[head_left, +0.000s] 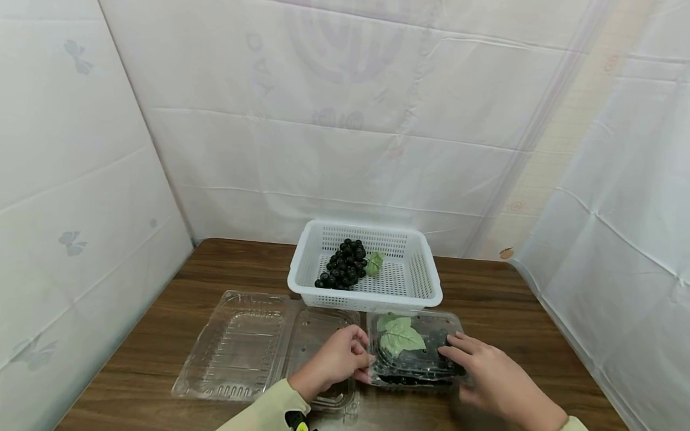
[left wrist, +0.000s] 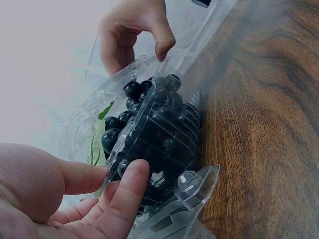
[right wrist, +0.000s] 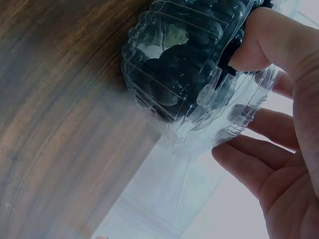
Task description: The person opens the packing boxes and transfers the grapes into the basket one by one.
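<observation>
A clear plastic clamshell box (head_left: 415,353) holds black grapes (left wrist: 164,124) and a green leaf (head_left: 400,336). Its lid lies over the fruit, and a gap shows along the front rim. At the left edge, my left hand (head_left: 342,359) pinches the rim, thumb by the lid and a fingertip on the side wall (left wrist: 134,177). On the box's right side, my right hand (head_left: 490,374) grips the lid corner, its thumb at the rim and its fingers spread over the lid (right wrist: 239,114).
An unfolded clear plastic clamshell (head_left: 237,347) lies left of the box, partly under my left forearm. Behind stands a white perforated basket (head_left: 417,254) with a bunch of black grapes (head_left: 345,263) and a leaf (head_left: 374,263). White sheeting surrounds the brown wooden table (head_left: 517,305).
</observation>
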`<state>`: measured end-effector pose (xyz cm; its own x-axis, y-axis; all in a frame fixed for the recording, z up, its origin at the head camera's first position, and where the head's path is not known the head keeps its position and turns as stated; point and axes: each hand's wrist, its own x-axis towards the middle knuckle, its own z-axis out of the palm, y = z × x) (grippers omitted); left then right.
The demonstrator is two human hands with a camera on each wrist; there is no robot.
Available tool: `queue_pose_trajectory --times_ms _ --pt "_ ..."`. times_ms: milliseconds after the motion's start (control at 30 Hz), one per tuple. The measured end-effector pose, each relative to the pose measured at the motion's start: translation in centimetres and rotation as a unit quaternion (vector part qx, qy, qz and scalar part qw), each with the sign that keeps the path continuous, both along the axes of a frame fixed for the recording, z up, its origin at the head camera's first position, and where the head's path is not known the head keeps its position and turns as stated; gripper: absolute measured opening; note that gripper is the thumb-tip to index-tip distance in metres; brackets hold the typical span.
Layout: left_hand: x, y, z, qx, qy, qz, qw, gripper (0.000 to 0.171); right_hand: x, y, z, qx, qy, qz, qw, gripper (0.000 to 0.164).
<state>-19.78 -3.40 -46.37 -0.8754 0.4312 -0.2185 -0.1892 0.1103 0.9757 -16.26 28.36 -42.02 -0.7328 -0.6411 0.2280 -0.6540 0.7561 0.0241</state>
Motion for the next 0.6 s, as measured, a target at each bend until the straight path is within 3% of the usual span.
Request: queue_pose_trajectory --times_ms 200,400,600 --pt "0.0 0.0 0.1 0.001 -0.005 0.0 1.0 0.023 -0.3 0.0 0.6 0.004 0.001 0.007 1.0 0.058" --pt "-0.1 0.0 0.4 -0.004 -0.013 -0.003 0.9999 0.022 -0.5 0.2 1.6 -0.019 -0.06 0.008 0.998 0.058" --pt "0.0 0.0 0.3 -0.01 -0.015 -0.009 0.9998 0.022 -1.1 0.8 2.8 -0.073 -0.099 0.044 0.991 0.055"
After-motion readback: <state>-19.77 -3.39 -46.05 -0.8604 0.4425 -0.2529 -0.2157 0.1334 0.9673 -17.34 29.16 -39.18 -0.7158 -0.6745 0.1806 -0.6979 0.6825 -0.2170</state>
